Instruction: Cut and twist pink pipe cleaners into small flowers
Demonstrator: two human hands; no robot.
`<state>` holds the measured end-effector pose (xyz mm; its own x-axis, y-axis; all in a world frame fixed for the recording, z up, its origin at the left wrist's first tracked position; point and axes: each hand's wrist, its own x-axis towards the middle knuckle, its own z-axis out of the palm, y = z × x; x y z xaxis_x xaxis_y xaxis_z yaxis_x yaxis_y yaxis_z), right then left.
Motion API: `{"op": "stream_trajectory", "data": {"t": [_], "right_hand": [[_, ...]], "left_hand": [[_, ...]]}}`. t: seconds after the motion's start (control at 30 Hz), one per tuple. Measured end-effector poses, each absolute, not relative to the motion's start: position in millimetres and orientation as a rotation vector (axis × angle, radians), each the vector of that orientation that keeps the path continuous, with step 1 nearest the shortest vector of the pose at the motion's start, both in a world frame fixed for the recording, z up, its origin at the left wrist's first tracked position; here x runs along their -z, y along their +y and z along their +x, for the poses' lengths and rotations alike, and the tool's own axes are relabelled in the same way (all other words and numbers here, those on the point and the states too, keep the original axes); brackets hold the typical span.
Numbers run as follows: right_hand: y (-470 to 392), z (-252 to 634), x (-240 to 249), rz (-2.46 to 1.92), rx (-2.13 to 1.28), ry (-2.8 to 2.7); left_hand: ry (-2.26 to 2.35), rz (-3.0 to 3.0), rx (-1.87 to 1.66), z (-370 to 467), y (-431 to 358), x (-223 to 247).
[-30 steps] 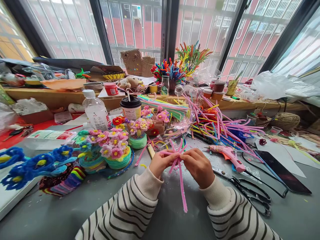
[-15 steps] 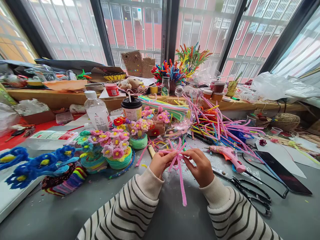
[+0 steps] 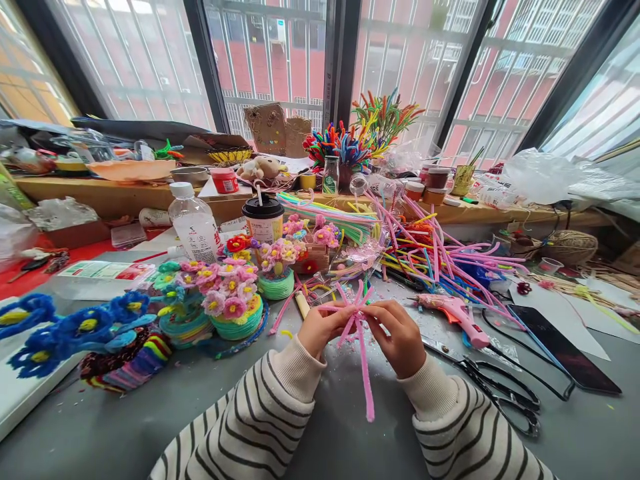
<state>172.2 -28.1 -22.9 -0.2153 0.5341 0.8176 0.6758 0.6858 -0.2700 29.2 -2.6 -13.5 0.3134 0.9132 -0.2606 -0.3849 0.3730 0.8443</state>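
Between my two hands is a star-like bundle of pink pipe cleaners (image 3: 367, 373), its short arms fanning out from a crossed middle and one long stem hanging down. My left hand (image 3: 321, 328) pinches it from the left, thumb and fingers near the centre. On the other side my right hand (image 3: 399, 337) grips it with thumb and forefinger close to the same centre. Its other fingers are curled. To the right of my right hand lie a pink glue gun (image 3: 457, 317) and black-handled scissors (image 3: 500, 390) on the grey table (image 3: 350, 450).
Pipe-cleaner flowers in pots (image 3: 235, 313) and blue flowers (image 3: 85, 327) stand left. Behind them are a plastic bottle (image 3: 194, 223) and a lidded cup (image 3: 263, 217). Loose pink pipe cleaners (image 3: 450, 253) pile up behind my hands. A phone (image 3: 565, 347) lies right, beside the glue gun's cord.
Both hands keep their pinch on the pink pipe cleaners. The long stem's tip hangs slightly lower in view; otherwise only small finger shifts show.
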Motion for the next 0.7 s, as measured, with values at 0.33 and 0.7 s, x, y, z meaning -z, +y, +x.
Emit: {"op": "stream_trajectory", "data": {"t": [0.33, 0.7], "right_hand": [[-32.1, 170.6, 19.2, -0.872, 0.120, -1.909], [-30.3, 171.5, 21.3, -0.894, 0.137, -1.917]], "left_hand": [[0.823, 0.746, -0.945, 28.2, -3.1, 11.7], [0.781, 0.815, -0.936, 26.3, -1.8, 15.7]]}}
